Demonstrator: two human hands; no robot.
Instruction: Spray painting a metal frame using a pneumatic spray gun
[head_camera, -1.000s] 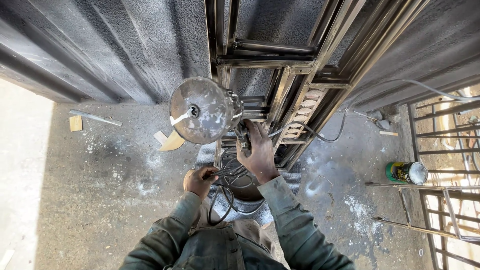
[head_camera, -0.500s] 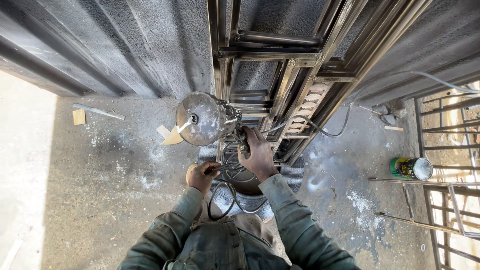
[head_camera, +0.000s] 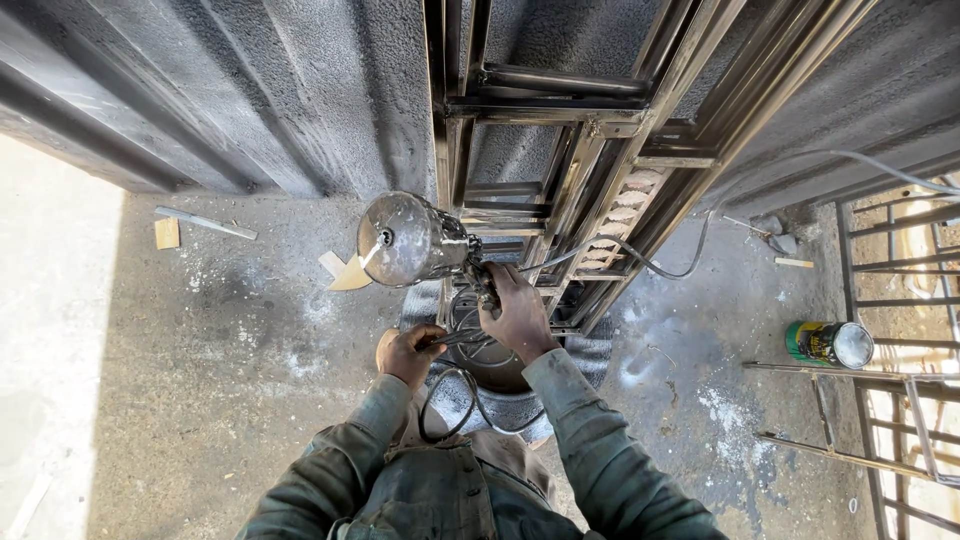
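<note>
Overhead, the right hand (head_camera: 518, 312) grips the spray gun (head_camera: 420, 242); the left hand (head_camera: 408, 352) clutches its hose (head_camera: 455, 400) below.

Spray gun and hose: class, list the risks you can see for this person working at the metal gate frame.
1. The hose loops loosely by the left hand and legs; it might snag or trip.
2. The right hand grips the spray gun bare, close to the metal frame; skin may catch paint or get knocked.
3. The tin on the floor could be kicked over.
</note>
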